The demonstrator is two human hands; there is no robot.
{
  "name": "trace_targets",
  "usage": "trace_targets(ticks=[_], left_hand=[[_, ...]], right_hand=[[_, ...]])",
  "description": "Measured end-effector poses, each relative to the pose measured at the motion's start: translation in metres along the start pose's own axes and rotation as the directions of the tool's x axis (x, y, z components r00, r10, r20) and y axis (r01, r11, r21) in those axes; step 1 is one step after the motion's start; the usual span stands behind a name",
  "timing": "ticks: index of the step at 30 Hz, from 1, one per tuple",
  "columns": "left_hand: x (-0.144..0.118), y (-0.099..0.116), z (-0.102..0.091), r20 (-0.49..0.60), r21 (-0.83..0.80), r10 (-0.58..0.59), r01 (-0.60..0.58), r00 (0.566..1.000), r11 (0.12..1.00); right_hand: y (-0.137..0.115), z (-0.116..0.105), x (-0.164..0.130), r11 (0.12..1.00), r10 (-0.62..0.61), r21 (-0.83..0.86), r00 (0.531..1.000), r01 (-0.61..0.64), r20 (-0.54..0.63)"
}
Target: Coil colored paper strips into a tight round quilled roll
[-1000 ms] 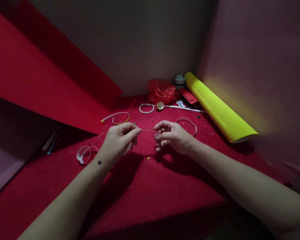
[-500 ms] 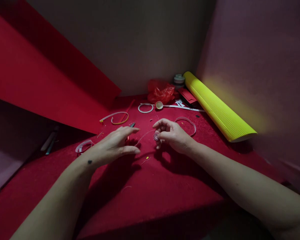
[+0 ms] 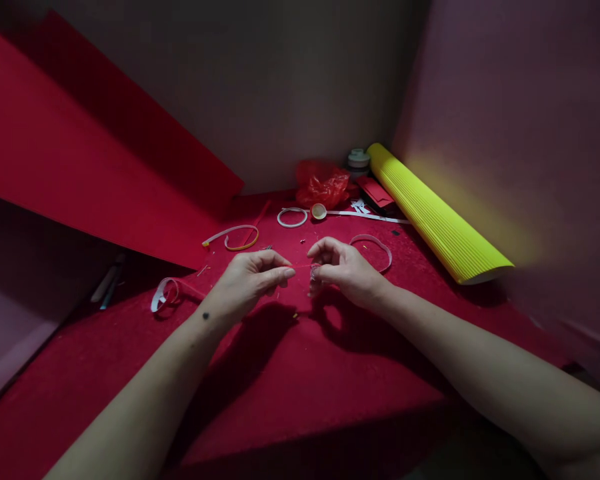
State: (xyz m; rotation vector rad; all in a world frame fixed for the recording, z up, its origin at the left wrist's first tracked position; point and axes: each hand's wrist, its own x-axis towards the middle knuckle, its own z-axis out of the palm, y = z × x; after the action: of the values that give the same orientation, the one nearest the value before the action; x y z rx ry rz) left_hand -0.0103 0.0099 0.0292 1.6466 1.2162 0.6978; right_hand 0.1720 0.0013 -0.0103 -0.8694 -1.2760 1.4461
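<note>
My right hand (image 3: 345, 272) is closed around a small pinkish-white coil (image 3: 313, 271), held between thumb and fingers just above the red table. From the coil a thin reddish strip (image 3: 303, 267) runs left, pulled nearly straight. Its other end is pinched between the thumb and index finger of my left hand (image 3: 253, 277). Part of the coil is hidden by the right fingers. Behind the left hand, a bit of a dark metal tip (image 3: 269, 247) peeks out.
Curled strips lie around: a white-and-yellow one (image 3: 241, 230), a white ring (image 3: 293, 217), a pale loop (image 3: 386, 250) and a white curl (image 3: 160, 297). A yellow corrugated roll (image 3: 437, 213), red plastic bag (image 3: 323, 183) and lidded jar (image 3: 359, 160) stand behind. A red board (image 3: 105, 153) leans left.
My left hand has moved right and closed from open fingers to a pinch on the strip. The strip has gone from a loose curve to nearly straight. The right hand stays in place.
</note>
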Motion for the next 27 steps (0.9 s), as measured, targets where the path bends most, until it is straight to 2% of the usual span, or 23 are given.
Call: trace_targets(ticks=[5,8,12,13,15,17,18,21,23,25,27], left_hand=[[-0.001,-0.001,-0.014,-0.048,-0.02,-0.021,0.02,0.999,1.0],[-0.001,-0.003,-0.027,-0.021,0.014,-0.044,0.044,0.999,0.999],[-0.001,-0.007,-0.041,0.117,0.21,-0.139,0.112,0.983,0.971],[-0.001,-0.007,-0.043,0.157,0.279,-0.142,0.094,0.977,0.956],[-0.002,-0.005,-0.044,0.197,0.406,-0.066,-0.02,0.978,0.914],[-0.002,-0.001,-0.039,0.168,0.469,0.068,-0.141,0.983,0.872],[-0.002,0.001,-0.034,0.141,0.451,0.117,-0.169,0.983,0.876],[0.0,0.006,-0.013,0.161,0.229,0.155,-0.189,0.975,0.955],[0.003,0.005,0.001,0.205,0.095,0.213,-0.236,0.955,0.967],[0.005,0.002,0.012,0.169,0.074,0.248,-0.263,0.954,0.962],[0.004,0.0,0.016,0.099,0.111,0.235,-0.246,0.967,0.963]], right_hand=[[-0.001,-0.003,0.003,0.994,0.008,0.107,0.999,-0.003,-0.041],[-0.004,-0.007,0.005,0.989,0.014,0.146,0.999,-0.007,-0.048],[-0.004,-0.01,0.006,0.989,0.003,0.148,0.998,0.006,-0.057],[-0.003,-0.01,0.007,0.99,-0.004,0.143,0.998,0.012,-0.055],[-0.002,-0.01,0.006,0.992,-0.022,0.123,0.999,0.027,-0.041],[-0.001,-0.009,0.004,0.996,-0.04,0.082,0.999,0.041,-0.017],[-0.001,-0.008,0.003,0.997,-0.045,0.057,0.999,0.045,-0.004],[-0.004,-0.004,-0.001,0.999,-0.044,-0.006,0.998,0.044,0.04],[-0.006,-0.002,-0.002,0.999,-0.037,-0.012,0.997,0.038,0.069],[-0.006,0.0,-0.003,0.999,-0.033,-0.006,0.996,0.034,0.078],[-0.006,0.0,-0.002,1.0,-0.023,0.005,0.997,0.022,0.07]])
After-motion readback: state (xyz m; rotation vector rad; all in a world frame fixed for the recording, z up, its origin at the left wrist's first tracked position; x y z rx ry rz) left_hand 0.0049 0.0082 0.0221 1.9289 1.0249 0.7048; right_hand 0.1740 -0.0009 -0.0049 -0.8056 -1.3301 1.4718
